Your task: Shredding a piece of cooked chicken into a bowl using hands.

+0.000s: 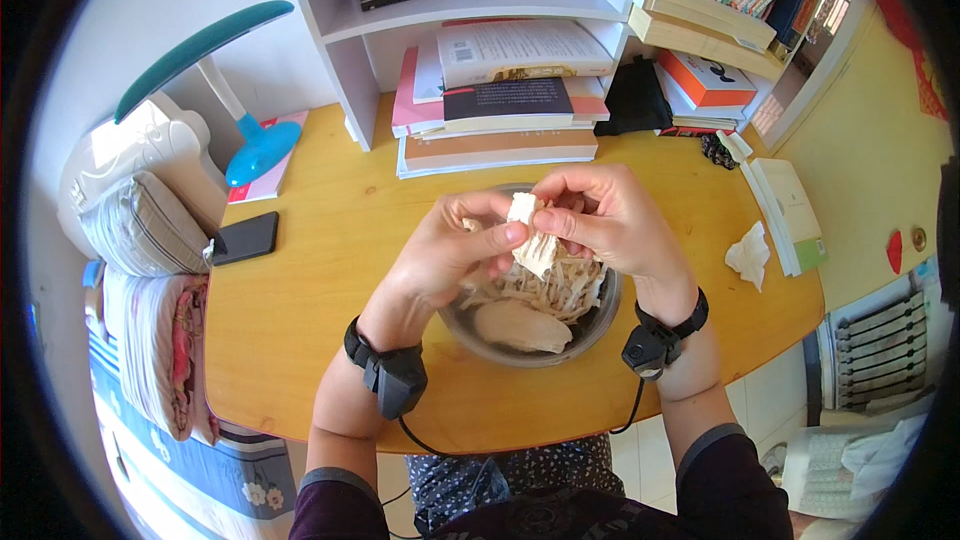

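Note:
Both hands are raised over a round metal bowl [606,330] on the desk. Between my left hand [457,244] and my right hand [615,217] is a pale, fibrous piece of food [538,251], perhaps mushroom, with a ragged lower end. The thumbs and fingertips of both hands pinch it from either side. Below, the bowl holds a heap of torn pale strips [570,289]. A larger oblong whole piece [523,326] lies at the bowl's near side. My hands hide the bowl's far part.
The yellow wooden desk [315,345] carries a black phone [246,238] and a blue desk lamp [264,151] at left. Stacked books [499,112] stand behind the bowl under a white shelf [480,6]. At right lie a crumpled tissue [748,256] and a white box [787,214]. Cables hang from both wrist devices.

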Motion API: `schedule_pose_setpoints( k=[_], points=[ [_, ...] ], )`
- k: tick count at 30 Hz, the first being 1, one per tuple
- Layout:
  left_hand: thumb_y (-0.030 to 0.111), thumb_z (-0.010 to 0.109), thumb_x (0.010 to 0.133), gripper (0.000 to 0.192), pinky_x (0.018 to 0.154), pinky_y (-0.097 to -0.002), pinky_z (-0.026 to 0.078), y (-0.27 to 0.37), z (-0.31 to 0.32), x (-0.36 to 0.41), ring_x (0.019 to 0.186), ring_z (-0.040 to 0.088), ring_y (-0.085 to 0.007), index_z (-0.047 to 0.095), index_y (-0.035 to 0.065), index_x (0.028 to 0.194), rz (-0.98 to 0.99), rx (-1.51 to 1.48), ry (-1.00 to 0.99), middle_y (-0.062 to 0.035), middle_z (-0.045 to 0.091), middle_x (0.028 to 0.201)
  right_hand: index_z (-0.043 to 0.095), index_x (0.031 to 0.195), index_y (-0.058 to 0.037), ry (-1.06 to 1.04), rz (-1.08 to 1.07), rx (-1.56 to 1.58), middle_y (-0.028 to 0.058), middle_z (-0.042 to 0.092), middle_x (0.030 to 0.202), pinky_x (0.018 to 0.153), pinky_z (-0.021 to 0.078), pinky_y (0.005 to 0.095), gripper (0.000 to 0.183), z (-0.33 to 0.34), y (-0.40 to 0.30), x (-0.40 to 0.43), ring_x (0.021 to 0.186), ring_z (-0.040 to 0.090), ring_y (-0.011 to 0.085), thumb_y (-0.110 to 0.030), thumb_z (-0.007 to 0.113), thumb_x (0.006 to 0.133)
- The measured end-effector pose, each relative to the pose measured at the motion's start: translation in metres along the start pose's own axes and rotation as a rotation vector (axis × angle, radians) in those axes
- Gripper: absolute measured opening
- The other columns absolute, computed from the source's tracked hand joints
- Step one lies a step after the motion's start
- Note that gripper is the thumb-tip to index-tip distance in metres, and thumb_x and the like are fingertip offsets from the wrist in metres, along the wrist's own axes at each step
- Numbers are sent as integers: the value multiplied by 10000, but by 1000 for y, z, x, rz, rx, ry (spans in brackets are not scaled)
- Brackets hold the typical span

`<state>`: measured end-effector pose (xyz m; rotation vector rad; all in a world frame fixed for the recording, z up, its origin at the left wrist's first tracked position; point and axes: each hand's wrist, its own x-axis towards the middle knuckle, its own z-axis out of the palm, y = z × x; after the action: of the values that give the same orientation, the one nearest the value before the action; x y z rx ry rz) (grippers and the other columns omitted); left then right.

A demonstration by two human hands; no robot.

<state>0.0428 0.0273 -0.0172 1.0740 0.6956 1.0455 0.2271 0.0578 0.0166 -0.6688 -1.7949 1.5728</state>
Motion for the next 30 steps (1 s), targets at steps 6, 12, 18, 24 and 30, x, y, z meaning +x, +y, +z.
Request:
schedule_pose_setpoints(
  k=[6,12,18,24,30],
  points=[
    [176,617,811,141,451,-172,385,-6,-2,3,517,494,-49,627,42,852,26,-132,-4,-11,583,658,559,861,-3,6,20,129,2,560,698,465,358,165,150,-1,0,2,557,479,29,-148,584,832],
    [174,613,814,139,410,-173,325,-14,-5,9,422,433,-45,631,43,857,19,-56,318,-4,537,550,522,836,7,209,-94,-135,-1,532,666,491,387,188,124,16,10,3,561,485,43,-98,585,823],
    [118,598,820,102,410,-166,330,-10,-2,9,463,455,-44,621,26,856,144,142,368,9,538,596,523,827,-2,205,-153,-141,-17,521,683,530,398,184,104,12,4,0,596,479,33,-78,593,812],
    [156,543,863,158,413,-172,313,-7,-4,9,471,418,-40,615,19,895,97,123,316,39,479,586,537,837,-20,225,-137,-108,-26,530,702,535,373,154,109,-7,-6,-6,600,458,21,-114,590,821],
    [222,507,888,276,434,-184,352,-1,4,4,497,414,-38,592,-3,1023,18,583,138,22,511,662,546,885,-19,188,-62,-217,-26,543,726,553,387,172,113,-6,-5,-1,616,462,23,-94,592,815]
  ],
)
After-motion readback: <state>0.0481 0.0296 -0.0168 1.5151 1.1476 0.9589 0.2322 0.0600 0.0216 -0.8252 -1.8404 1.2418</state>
